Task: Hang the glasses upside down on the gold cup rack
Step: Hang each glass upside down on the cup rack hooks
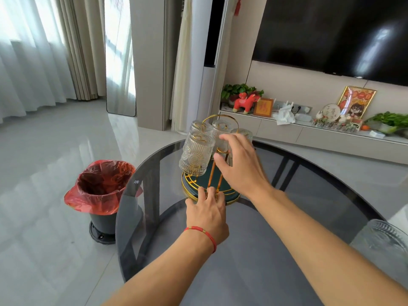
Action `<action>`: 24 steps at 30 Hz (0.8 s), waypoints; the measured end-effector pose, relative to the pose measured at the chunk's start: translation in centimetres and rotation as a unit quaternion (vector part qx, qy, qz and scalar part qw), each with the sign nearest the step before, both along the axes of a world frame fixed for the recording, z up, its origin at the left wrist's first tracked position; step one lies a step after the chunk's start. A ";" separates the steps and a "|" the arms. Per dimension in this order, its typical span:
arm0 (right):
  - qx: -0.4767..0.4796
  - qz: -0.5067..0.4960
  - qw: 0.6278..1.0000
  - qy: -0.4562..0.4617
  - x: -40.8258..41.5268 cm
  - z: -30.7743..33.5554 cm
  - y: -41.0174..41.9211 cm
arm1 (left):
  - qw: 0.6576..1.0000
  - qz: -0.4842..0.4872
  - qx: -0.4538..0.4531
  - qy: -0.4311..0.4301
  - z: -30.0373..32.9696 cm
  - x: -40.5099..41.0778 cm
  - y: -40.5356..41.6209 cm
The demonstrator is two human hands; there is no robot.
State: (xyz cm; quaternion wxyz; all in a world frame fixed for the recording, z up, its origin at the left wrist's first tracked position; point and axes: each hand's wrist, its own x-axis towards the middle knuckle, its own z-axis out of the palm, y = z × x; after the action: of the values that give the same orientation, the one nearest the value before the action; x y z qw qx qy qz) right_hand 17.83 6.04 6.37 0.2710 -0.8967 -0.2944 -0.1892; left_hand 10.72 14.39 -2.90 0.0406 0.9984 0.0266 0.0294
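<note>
The gold cup rack [191, 189], with a dark green base, stands on the round smoked-glass table [309, 195]. Ribbed clear glasses hang on it upside down: one at the front left [195, 154], one behind it [198, 127] and one at the back [220, 128]. My right hand [240, 164] curls around another glass [242, 131] on the rack's right side, and the hand hides most of it. My left hand [207, 208] grips the near rim of the rack's base with its fingertips. One more ribbed glass [382, 239] stands on the table at the far right.
A dark bin with a red bag [99, 188] stands on the floor just left of the table. Behind the table runs a low TV cabinet [309, 131] with ornaments and plants, under a wall-mounted screen [331, 34].
</note>
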 end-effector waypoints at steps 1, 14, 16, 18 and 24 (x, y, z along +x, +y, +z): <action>0.010 0.000 1.000 -0.013 -0.9 -0.5 -1.6 | 1.000 0.004 -0.001 0.000 0.1 0.0 -0.2; 0.059 -0.109 0.990 0.062 -10.5 -5.1 -19.8 | 0.975 -0.165 -0.139 -0.055 -1.3 -2.1 -7.7; 0.066 -0.123 0.989 0.042 -11.0 -4.3 -20.9 | 0.959 -0.217 -0.159 -0.087 -2.1 -2.9 -9.0; 0.091 -0.168 0.981 0.013 -11.8 -3.5 -23.4 | 0.941 -0.265 -0.177 -0.114 -3.0 -4.0 -11.7; 0.226 -0.357 0.907 0.004 -12.3 -2.4 -30.2 | 0.895 -0.317 -0.295 -0.107 -3.4 -6.4 -20.0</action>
State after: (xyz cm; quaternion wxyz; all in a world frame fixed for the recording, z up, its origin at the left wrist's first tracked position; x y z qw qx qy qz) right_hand 5.48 -24.19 4.01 0.3817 -0.8575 0.0966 -0.3310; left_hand 4.32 -5.63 -6.32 0.3435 0.8869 -0.2879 0.1120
